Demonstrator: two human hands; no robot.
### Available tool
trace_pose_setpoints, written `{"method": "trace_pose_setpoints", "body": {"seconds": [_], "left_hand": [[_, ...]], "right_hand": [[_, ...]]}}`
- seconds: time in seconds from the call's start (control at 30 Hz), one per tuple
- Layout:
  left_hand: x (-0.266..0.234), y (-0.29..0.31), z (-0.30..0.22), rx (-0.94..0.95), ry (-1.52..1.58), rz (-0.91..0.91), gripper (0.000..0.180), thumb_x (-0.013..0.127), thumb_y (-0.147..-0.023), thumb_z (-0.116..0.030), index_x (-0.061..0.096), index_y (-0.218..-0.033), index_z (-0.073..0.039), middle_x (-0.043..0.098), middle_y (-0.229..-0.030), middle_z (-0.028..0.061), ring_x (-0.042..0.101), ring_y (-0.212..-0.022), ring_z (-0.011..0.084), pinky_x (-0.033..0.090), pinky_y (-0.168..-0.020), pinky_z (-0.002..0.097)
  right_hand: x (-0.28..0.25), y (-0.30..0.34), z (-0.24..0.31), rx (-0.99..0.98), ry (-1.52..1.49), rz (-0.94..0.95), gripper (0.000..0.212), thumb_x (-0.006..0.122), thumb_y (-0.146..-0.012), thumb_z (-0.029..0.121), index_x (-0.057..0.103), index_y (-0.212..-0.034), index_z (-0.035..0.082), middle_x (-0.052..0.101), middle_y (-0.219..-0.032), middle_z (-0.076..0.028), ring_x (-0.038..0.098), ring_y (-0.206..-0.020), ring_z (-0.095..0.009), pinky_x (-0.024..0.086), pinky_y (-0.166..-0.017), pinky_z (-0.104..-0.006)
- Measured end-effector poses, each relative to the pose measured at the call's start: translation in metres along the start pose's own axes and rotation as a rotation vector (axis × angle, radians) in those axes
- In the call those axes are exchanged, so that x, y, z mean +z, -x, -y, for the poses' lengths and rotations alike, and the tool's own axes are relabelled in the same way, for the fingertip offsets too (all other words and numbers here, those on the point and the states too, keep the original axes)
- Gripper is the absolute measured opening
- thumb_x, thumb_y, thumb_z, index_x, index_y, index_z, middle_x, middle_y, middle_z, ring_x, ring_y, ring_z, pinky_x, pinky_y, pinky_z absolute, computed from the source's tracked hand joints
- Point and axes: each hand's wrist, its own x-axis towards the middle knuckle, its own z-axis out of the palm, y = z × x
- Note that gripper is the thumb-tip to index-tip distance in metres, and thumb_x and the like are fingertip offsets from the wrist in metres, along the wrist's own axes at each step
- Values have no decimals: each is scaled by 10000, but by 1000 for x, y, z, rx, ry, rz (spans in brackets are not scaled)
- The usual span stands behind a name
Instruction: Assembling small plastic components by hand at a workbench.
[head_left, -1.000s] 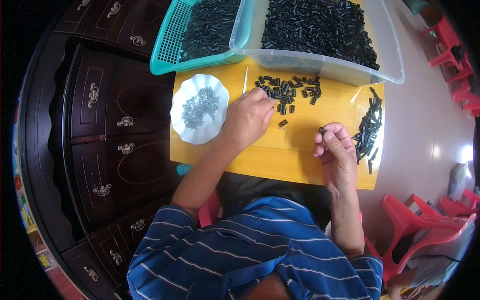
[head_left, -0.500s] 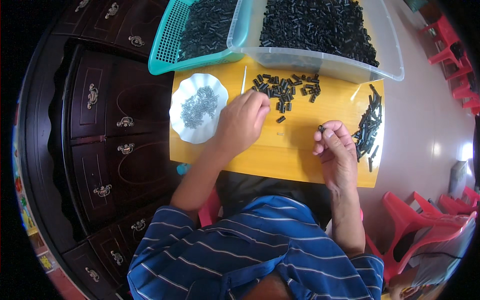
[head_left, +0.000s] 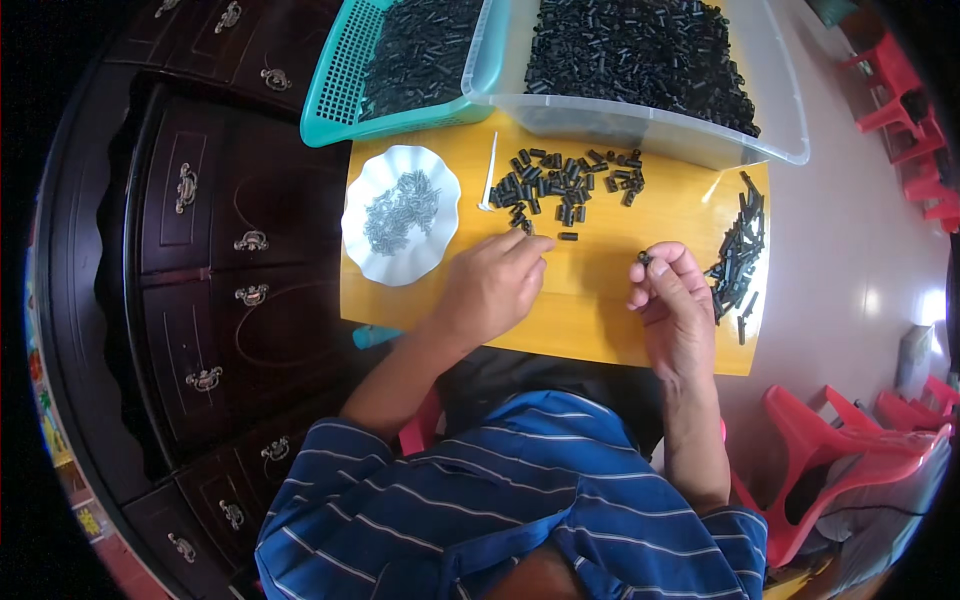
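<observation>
My right hand (head_left: pixel 672 290) pinches a small black cylinder (head_left: pixel 643 258) between thumb and fingers, above the right part of the yellow table (head_left: pixel 600 320). My left hand (head_left: pixel 497 285) is low over the middle of the table, its fingers drawn together; anything between them is hidden. Just beyond its fingertips lies a single black cylinder (head_left: pixel 568 237). Behind that is a loose pile of black cylinders (head_left: pixel 565 185). To the left, a white scalloped dish (head_left: pixel 368 255) holds many small clear or metallic pieces (head_left: pixel 405 210).
A thin white stick (head_left: pixel 490 165) lies between dish and pile. Slender black parts (head_left: pixel 738 250) are heaped at the right edge. At the back stand a teal basket (head_left: pixel 330 85) and a clear plastic bin (head_left: pixel 640 118), both full of black parts. Dark drawers (head_left: pixel 215 220) flank the left side.
My left hand has moved nearer to me from beside the pile, uncovering the white stick. The small light piece on the table no longer shows. My right hand stays put with its cylinder.
</observation>
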Motion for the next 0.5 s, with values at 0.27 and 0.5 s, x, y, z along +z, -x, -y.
{"method": "trace_pose_setpoints", "body": {"seconds": [0.27,0.5], "left_hand": [[-2,11,-5,-180,279,18,107,677,-874,18,625,-967,6,627,-757,88,619,-642,170,479,-591,299],[-14,11,-12,-242,494,9,105,664,-875,71,655,-965,18,638,-855,32,587,-692,53,461,-604,224]], "right_hand": [[1,0,-1,5,5,3,99,616,-1000,122,617,-1076,59,693,-917,-62,599,-710,-90,499,-688,-215],[6,2,-5,10,155,93,87,625,-996,92,616,-1069,46,692,-916,-49,592,-756,-80,479,-718,-211]]}}
